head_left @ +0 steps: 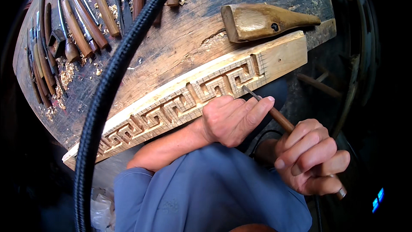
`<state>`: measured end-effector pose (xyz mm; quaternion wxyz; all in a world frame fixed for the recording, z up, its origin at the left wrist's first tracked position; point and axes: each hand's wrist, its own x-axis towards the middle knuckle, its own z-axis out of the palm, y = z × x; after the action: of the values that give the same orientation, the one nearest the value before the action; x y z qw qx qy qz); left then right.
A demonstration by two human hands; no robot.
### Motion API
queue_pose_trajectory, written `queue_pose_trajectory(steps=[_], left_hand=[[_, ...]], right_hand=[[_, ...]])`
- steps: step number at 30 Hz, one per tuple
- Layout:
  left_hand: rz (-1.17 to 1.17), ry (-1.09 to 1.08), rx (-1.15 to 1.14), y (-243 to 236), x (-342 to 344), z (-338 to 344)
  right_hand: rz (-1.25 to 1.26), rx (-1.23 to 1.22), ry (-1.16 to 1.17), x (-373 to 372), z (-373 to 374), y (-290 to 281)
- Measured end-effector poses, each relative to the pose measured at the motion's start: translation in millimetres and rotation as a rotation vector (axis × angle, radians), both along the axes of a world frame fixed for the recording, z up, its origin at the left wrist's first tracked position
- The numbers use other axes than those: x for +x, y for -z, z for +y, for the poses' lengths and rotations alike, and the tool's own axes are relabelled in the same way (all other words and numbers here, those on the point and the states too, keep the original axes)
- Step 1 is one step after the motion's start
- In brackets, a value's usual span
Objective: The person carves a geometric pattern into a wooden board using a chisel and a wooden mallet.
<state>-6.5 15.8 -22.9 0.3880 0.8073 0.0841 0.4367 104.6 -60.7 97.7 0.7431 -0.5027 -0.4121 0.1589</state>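
Note:
A pale board point(285, 53) lies along the front of the workbench, its face cut with a squared meander pattern over a pencilled grid. A wood-handled chisel point(280, 119) runs diagonally to the board, its tip at the carving near the right end of the pattern. My left hand point(231, 118) is closed around the chisel's shaft just behind the tip, against the board's front edge. My right hand point(311, 159) grips the wooden handle lower right, with the handle's end showing below my fingers. A wooden mallet point(257, 21) lies behind the board at the right.
Many chisels and gouges point(92, 21) lie along the back left of the bench point(180, 34), among wood shavings point(66, 75). A black braided hose point(111, 81) crosses the view at left. Wooden stool rails point(319, 86) stand right of the bench. A plastic bag point(101, 208) is at lower left.

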Motion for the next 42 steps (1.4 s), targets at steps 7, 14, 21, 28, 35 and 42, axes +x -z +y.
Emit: queue_pose_trajectory(steps=[7,14,21,28,35,42], left_hand=[[0.037,-0.008,-0.024,-6,0,3],[0.042,0.025,-0.071,-8,-5,6],[0.032,0.0,-0.077,-7,-8,6],[0.02,-0.014,-0.042,-7,-5,5],[0.0,0.078,-0.038,-9,-4,7],[0.005,0.078,-0.061,-7,-5,6]], right_hand=[[-0.072,-0.095,-0.183,21,11,-8],[-0.057,-0.133,-0.25,17,25,-12],[-0.024,-0.102,-0.276,12,26,-3],[-0.087,-0.043,-0.185,2,17,6],[-0.209,-0.085,-0.126,5,2,-9],[-0.083,-0.082,-0.095,11,12,-7]])
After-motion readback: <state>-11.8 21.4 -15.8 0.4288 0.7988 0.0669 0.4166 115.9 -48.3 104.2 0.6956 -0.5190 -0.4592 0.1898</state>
